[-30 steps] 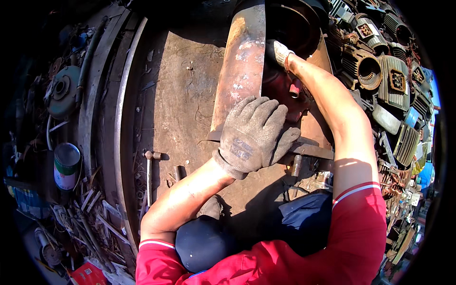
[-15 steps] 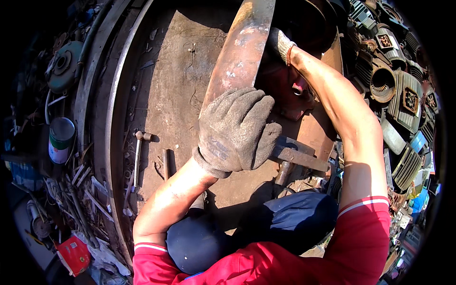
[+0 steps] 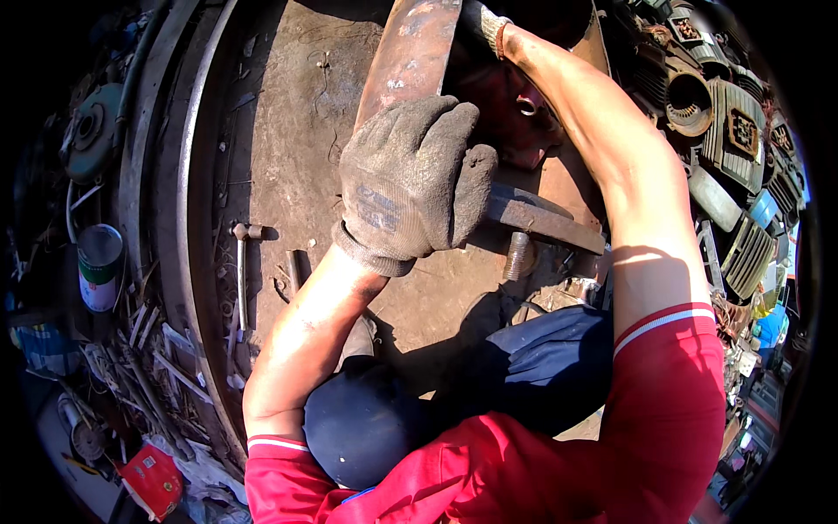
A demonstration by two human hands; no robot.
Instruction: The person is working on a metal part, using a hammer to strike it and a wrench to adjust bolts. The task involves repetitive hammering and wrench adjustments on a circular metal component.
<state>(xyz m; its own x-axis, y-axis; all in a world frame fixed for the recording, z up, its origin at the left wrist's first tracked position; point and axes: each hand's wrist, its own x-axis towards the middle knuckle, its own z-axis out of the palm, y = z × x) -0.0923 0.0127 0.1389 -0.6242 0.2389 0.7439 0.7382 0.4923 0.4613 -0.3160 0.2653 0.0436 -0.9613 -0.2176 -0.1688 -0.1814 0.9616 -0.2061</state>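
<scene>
A wide, rust-brown metal band point(image 3: 412, 54) runs from the top edge down to my left hand point(image 3: 406, 179), which wears a dirty grey work glove. That hand is closed over the band's near end, and its thumb side faces a thick rusty steel bar point(image 3: 546, 218). Below the bar sits a large threaded bolt point(image 3: 517, 256). My right hand point(image 3: 485, 26), in a pale knitted glove, reaches far forward to the right of the band. Its fingers are lost in shadow beside the band. A dark red metal part point(image 3: 511, 118) lies beneath my right forearm.
On the brown metal surface to the left lie a hammer point(image 3: 242, 275) and a short metal rod point(image 3: 293, 269). A curved steel rail point(image 3: 185, 188) borders it. Beyond stand a paint can point(image 3: 99, 266) and a green round housing point(image 3: 92, 129). Old motor housings point(image 3: 731, 135) are piled at right.
The whole scene has shifted up and slightly left in the picture as the view tilted. Both hands keep their places, the left still on the metal band.
</scene>
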